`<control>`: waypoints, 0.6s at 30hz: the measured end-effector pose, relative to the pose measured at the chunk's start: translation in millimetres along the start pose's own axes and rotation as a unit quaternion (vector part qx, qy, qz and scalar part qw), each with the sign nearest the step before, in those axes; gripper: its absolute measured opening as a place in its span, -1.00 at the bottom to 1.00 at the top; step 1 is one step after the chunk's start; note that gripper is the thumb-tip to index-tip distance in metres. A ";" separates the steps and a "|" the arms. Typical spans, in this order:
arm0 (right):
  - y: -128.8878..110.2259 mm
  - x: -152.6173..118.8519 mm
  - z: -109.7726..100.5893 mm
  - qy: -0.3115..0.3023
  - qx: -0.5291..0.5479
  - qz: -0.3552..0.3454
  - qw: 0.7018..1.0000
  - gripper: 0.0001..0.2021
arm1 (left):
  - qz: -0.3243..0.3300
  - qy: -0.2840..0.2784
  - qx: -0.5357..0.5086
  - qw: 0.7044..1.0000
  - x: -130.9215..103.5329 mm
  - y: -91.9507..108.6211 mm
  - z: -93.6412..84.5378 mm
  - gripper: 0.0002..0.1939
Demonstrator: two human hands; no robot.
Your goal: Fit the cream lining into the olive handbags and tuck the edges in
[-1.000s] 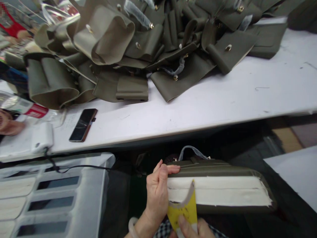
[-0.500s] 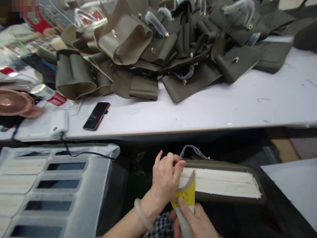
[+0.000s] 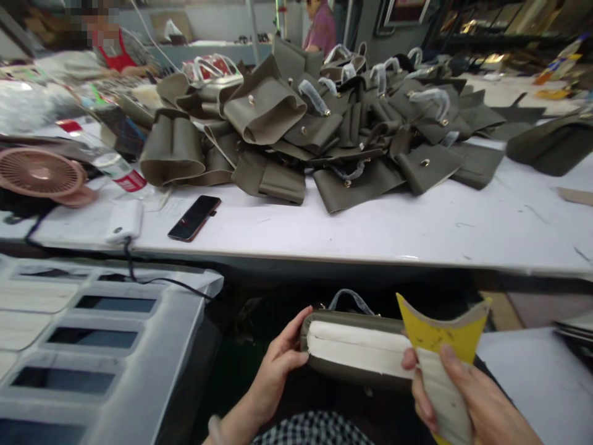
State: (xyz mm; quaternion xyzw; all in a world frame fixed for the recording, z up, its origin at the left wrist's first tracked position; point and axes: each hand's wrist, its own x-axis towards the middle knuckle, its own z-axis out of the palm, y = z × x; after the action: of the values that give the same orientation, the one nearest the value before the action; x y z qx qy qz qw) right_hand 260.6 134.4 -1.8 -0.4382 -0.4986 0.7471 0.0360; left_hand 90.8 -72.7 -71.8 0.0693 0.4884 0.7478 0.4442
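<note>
Olive bag (image 3: 356, 361) lay in the lap below the white table (image 3: 417, 228), cream edge up; left hand (image 3: 278, 364) curled its fingers round the left end. Right hand (image 3: 463, 395) gripped the yellow scraper (image 3: 435, 337) over the right end. Judgement: steady the bag firmly and keep the scraper flat along the cream edge.

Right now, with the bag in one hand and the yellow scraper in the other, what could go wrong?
1. The left hand grips only one end of the bag, below the table edge; it could tip or slip.
2. The scraper in the right hand looks smeared along its curved edge; it might mark the olive outside.
3. The phone lies near that edge and might get knocked.
</note>
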 end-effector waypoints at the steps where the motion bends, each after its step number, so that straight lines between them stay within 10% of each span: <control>1: -8.3 5.2 -4.6 0.016 -0.009 -0.007 1.000 -0.46 | -0.002 -0.004 0.000 1.000 0.1 -0.2 -1.3 -0.29; 18: -96.5 97.3 -62.7 0.188 -0.157 -0.113 0.963 -0.50 | -0.009 -0.011 -0.038 0.999 -2.3 -8.3 -1.7 -0.30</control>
State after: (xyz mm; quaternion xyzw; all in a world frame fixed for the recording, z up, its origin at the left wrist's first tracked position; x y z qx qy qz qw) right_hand 207.2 275.1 5.5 -0.5115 -0.6400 0.5550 0.1441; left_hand 96.1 -74.5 -78.5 0.0564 0.4551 0.7611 0.4587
